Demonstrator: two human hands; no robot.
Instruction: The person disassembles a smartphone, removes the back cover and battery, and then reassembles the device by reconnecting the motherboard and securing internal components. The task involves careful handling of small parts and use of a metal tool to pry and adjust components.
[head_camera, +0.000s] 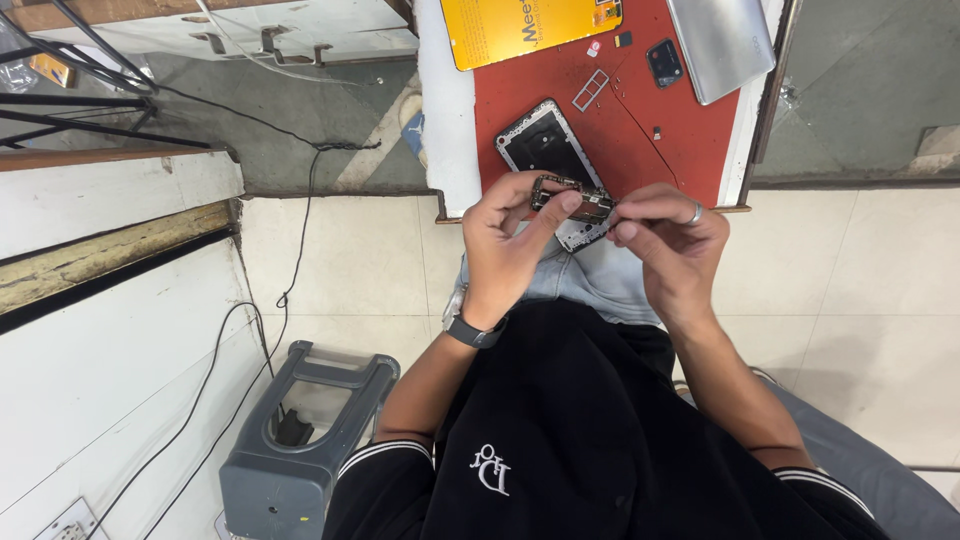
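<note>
1. L hand (505, 245) is up front, thumb and fingers pinched narrow round the near-left end of a small circuit board (572, 198), thumb tip lying on top of it.
2. R hand (672, 243) comes in from the other side, fingertips closed tight on the board's far-right end; silver ring (696, 213) on one finger.
3. Board sits betw. both hands, held in the air just over the table edge. Long axis runs roughly hand to hand, L end a touch higher in view, R end dipping slightly toward the R fingertips. Flat-ish, component side up, can't tell finer detail.
4. Just beyond the L hand's fingers: opened phone frame (545, 145), black inside, long axis slanting away from the hands; its near end pokes out under the board.
5. All this on a red work mat (640, 150), beyond both hands.
6. Further out past the R hand: small dark camera module (664, 62), silver phone back cover (722, 40), thin metal SIM-type tray (590, 90) betw. frame and module.
7. Beyond the L hand, far end of mat: yellow card (510, 30).
8. Dark watch (473, 328) on the L wrist.
9. Well to the L-hand side, down on the floor: grey plastic stool (300, 440), cable trailing near it.
</note>
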